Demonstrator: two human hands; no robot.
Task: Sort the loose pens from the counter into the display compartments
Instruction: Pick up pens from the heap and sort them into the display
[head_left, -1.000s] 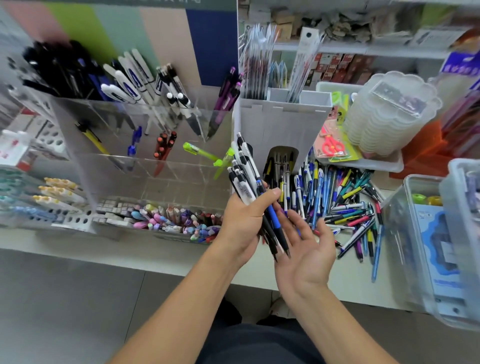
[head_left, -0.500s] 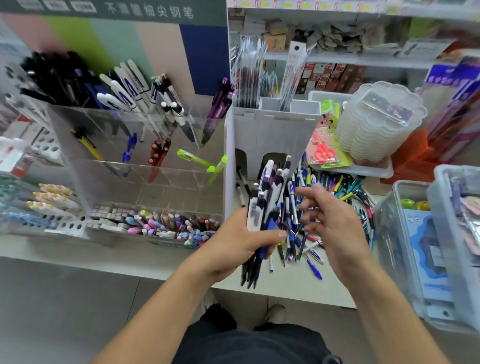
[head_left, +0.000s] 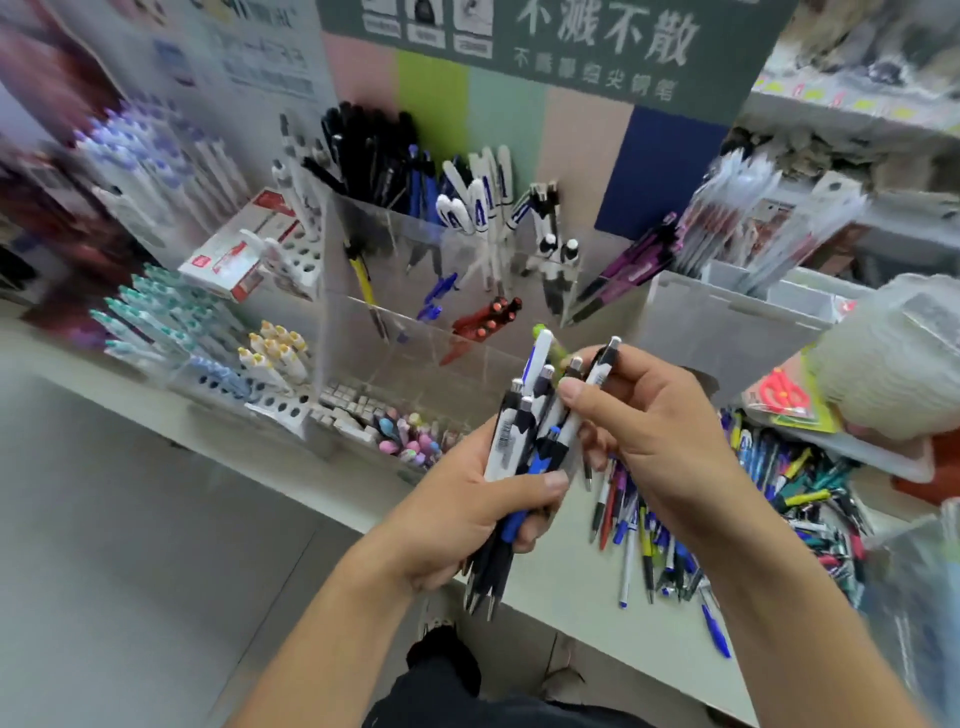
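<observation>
1. Hands meet in front of the display: the left hand (head_left: 467, 514) clenches a bundle of pens (head_left: 519, 457), thumb laid across the barrels, tips pointing down past the palm and clicker ends fanning upward.
2. The right hand (head_left: 660, 431) pinches one black-and-white pen (head_left: 589, 395) between thumb and fingers; that pen lies against the top of the bundle, its clicker end sticking up and right.
3. A white pen with a blue stripe stands tallest in the bundle, with something green just behind it.
4. Loose pens (head_left: 727, 509) lie heaped on the counter (head_left: 582, 629) to the right of the hands, in blue, yellow, red, teal and black; one blue pen (head_left: 716, 630) lies apart near the counter's front edge.
5. The clear display (head_left: 353, 332) stands behind the hands. Its upper compartments hold black pens (head_left: 363, 150), white pens (head_left: 483, 202) with blue print, and black-and-white ones (head_left: 550, 244).
6. Lower compartments hold a yellow pen (head_left: 362, 275), a few blue pens (head_left: 439, 296) and red pens (head_left: 485, 322). The front row holds pastel-capped items (head_left: 410, 436).
7. Purple pens (head_left: 634, 265) lean at the display's right end, beside a grey box (head_left: 722, 327) with packaged pens standing in it.
8. Scissors (head_left: 784, 395) in a pack lie to the right, next to a stack of clear tubs (head_left: 893, 358).
9. The left and right edges of the view are blurred.
</observation>
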